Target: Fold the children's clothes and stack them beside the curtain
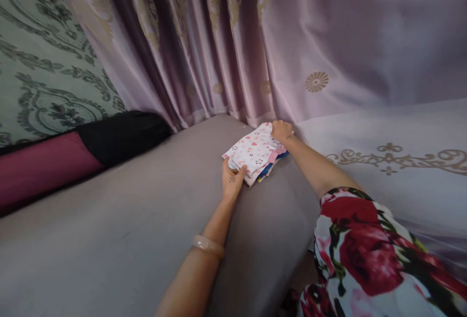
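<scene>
A small stack of folded clothes (255,150) lies at the far corner of the grey sofa-like surface. Its top piece is white with pink hearts and small flowers and has a pink trim; blue, yellow and pale layers show beneath along the near edge. My left hand (233,178), with a pale bangle on the wrist, grips the near left corner of the stack, its thumb at the edge. At the far right end, my right hand (281,131) is closed on the stack's edge. Its fingertips are hidden from view.
Purple curtains (241,64) with gold patterns hang right behind the stack. A black and maroon bolster (105,137) runs along the green patterned wall (47,64) at left. The grey surface (127,239) drops off at its right edge, beside the curtain's white lower band (365,134).
</scene>
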`<action>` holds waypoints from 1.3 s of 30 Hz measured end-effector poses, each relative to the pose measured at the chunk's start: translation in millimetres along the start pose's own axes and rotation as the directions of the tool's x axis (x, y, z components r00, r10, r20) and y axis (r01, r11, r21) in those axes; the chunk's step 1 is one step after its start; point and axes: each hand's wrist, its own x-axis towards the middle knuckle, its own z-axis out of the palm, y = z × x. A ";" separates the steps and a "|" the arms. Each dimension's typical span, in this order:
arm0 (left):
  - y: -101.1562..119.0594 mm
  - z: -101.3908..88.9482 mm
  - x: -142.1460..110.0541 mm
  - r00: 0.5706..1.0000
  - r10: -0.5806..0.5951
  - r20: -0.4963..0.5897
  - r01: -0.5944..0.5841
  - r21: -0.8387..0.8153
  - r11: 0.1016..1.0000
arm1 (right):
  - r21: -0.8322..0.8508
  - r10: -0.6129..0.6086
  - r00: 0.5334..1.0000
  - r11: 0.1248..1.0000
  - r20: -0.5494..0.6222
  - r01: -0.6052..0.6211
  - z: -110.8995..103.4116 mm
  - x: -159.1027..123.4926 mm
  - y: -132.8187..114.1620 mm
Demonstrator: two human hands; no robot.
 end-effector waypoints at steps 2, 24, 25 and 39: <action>2.5 1.1 -5.3 0.998 0.045 0.036 -0.048 0.094 0.994 | 0.010 -0.019 1.000 1.000 -0.017 0.019 9.1 -3.0 -0.4; -2.2 -3.7 -9.6 0.978 0.122 0.167 -0.181 0.407 0.896 | 0.159 0.018 0.982 0.986 0.190 -0.049 39.6 -13.4 8.3; -4.4 -4.9 -9.0 0.978 0.125 0.169 -0.182 0.383 0.905 | 0.142 0.017 0.983 0.989 0.182 -0.043 37.3 -13.0 5.1; -23.4 -163.1 -13.4 0.992 0.117 0.041 -0.117 0.622 0.775 | 0.166 -0.125 0.969 0.982 0.211 0.091 36.8 -5.9 -36.4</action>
